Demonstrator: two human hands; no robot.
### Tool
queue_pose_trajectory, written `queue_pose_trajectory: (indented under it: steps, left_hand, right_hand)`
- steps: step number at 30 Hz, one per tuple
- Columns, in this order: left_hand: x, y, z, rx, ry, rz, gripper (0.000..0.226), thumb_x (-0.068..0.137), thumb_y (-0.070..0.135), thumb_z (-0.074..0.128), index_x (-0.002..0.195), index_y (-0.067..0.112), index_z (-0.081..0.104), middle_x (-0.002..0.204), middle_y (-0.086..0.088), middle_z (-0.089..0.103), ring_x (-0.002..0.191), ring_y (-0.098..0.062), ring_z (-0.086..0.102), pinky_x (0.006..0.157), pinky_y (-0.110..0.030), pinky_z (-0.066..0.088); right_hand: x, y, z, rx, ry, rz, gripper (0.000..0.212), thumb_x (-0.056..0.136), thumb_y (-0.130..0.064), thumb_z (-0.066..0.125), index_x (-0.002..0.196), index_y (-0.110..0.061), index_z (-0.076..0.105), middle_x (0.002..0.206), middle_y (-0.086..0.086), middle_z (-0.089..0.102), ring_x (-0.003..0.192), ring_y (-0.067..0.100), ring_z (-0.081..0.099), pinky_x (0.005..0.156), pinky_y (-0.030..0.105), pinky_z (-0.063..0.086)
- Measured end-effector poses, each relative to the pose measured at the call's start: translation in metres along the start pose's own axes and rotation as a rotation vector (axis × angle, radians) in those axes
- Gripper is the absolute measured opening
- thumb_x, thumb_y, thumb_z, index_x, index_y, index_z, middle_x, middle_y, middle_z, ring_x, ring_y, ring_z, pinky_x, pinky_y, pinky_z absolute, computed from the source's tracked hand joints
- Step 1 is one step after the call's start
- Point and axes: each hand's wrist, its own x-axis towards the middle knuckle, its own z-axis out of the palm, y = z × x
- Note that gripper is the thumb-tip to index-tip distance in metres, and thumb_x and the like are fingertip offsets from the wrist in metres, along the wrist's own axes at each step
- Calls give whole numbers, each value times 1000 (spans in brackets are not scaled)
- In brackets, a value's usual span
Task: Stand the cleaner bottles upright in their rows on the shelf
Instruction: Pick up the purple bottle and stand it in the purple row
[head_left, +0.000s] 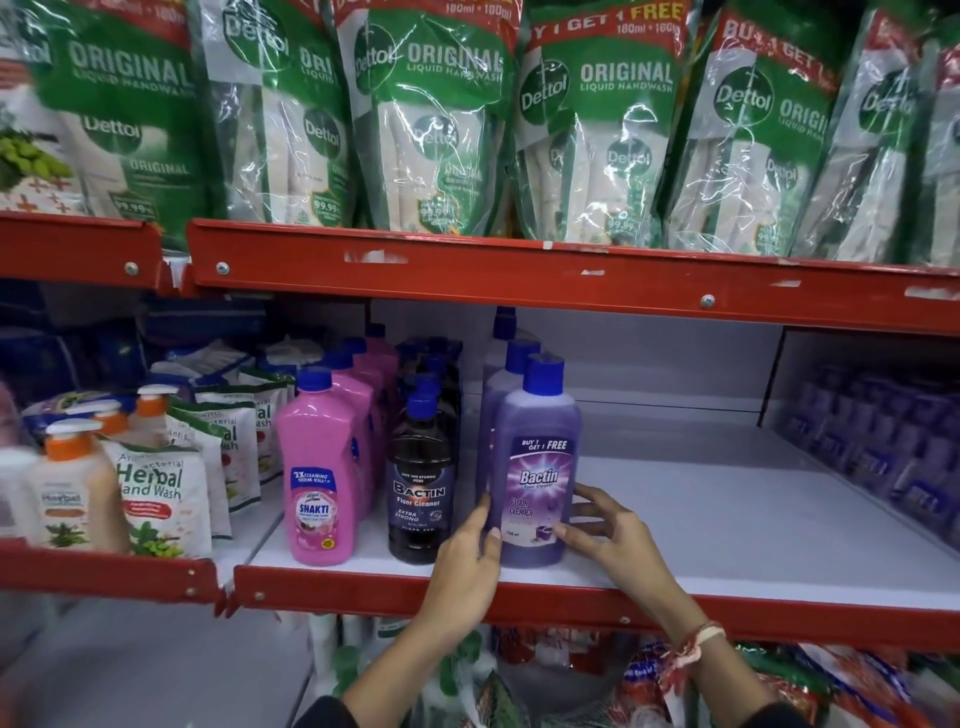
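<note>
Red-edged shop shelf (727, 519), white deck. Left to right you've got roughly four pink bottles (318, 467), about four dark bottles (422, 483), three purple ones. Front purple bottle (535, 467) stands upright at the shelf's front edge; your left hand (467, 566) and right hand (613, 540) cup its lower sides, fingers spread. It's full, probably heavy and slick, so hold low.
</note>
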Motion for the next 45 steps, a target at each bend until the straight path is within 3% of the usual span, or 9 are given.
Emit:
queue_pose_trajectory:
  steps: [3,7,13,16,19,27,33,41,45]
  left_hand:
    - [-8,-5,-14,-63,-34,22,42,99,25,41,140,22,43,138,5,54,118,-1,49,103,-20,36]
    - [-26,-20,-58,-314,200,140,22,96,26,45,104,26,66,100,4,74,96,-11,70,92,-40,55]
    - [-41,-45,-145,-347,604,226,20,96,37,39,108,38,55,110,18,62,102,3,59,85,-11,45]
    - [-34,-55,-171,-256,451,107,58,89,57,26,143,35,29,144,18,34,131,0,35,107,-25,30]
    - [-31,-60,-180,-178,155,92,62,91,57,14,150,37,7,159,15,11,144,-1,12,121,-35,14]
    - [-54,-66,-196,-113,26,30,56,75,82,4,129,73,13,151,10,37,138,-14,38,117,-44,26]
    - [-60,-64,-199,-100,43,20,60,76,78,4,134,66,17,150,3,42,137,-20,41,117,-51,27]
    - [-70,-55,-188,51,334,148,58,93,57,19,138,28,41,137,3,48,121,0,41,102,-22,29]
    - [-66,-37,-162,32,150,316,55,91,58,25,139,33,35,136,14,48,124,9,42,106,-20,34]
  right_hand:
    - [-13,-14,13,-32,164,-18,56,77,-29,77,127,-19,54,114,-6,64,104,13,63,86,23,51]
    - [-46,-56,65,44,542,-237,32,86,-24,66,108,-42,52,106,-23,58,96,0,61,81,12,52]
    - [-54,-115,162,155,162,-307,31,92,-22,61,122,-26,58,115,-14,65,101,-1,65,87,20,56]
    - [-47,-132,194,143,-77,-137,56,92,-48,51,144,-40,30,131,-28,50,109,-21,53,93,2,40]
    - [-37,-138,214,8,-147,-25,68,92,-60,40,151,-43,10,144,-15,46,129,6,49,98,18,31]
    - [-54,-141,215,15,-56,-42,61,82,-75,39,137,-66,15,98,-61,40,85,-42,41,81,6,35]
    - [-59,-142,211,38,-84,-48,63,82,-74,43,139,-63,19,100,-64,38,92,-39,43,87,8,36]
    - [-60,-131,188,88,87,-45,45,93,-48,50,137,-36,49,117,-27,60,102,-20,55,78,-2,41]
    - [-54,-118,162,80,334,-34,32,97,-27,51,128,-22,58,120,-5,67,109,9,63,84,12,44]
